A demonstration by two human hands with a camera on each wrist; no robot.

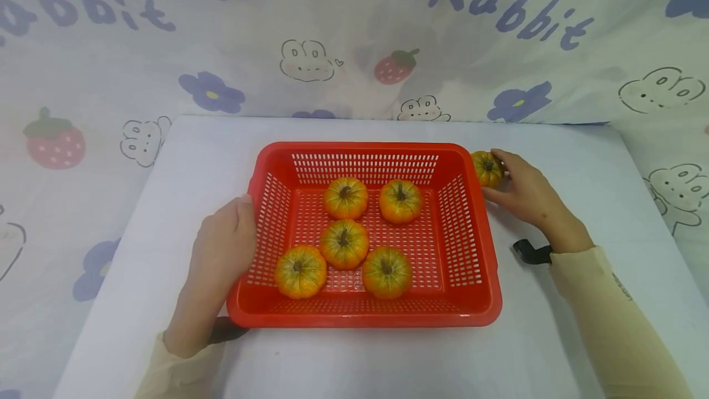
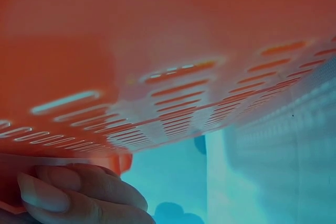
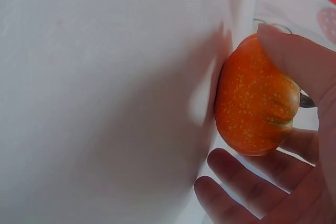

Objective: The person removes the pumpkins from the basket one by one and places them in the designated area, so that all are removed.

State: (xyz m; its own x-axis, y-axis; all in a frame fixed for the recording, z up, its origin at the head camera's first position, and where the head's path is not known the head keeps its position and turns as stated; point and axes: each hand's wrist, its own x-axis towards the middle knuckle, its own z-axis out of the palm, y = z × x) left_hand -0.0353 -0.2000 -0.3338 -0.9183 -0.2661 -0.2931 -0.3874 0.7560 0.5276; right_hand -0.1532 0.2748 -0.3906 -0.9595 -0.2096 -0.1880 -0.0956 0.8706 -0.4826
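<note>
Red basket (image 1: 482, 245) beside gripped pumpkin (image 1: 487, 169), five inside

- The left hand (image 1: 221, 245) rests against the left rim of the red basket (image 1: 266, 165), thumb up on the rim, fingers (image 2: 79, 192) curled under its edge.
- The left forearm, in a cream sleeve, runs back toward the near side of the basket.
- The right hand (image 1: 526, 193) lies just beyond the basket's far right corner, fingers (image 3: 294, 61) and thumb closed round a small orange pumpkin (image 1: 487, 169).
- The right forearm angles away from the basket, a dark strap at its wrist.

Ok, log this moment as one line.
left hand: holds basket rim | right hand: grips pumpkin outside basket | five pumpkins inside
</note>
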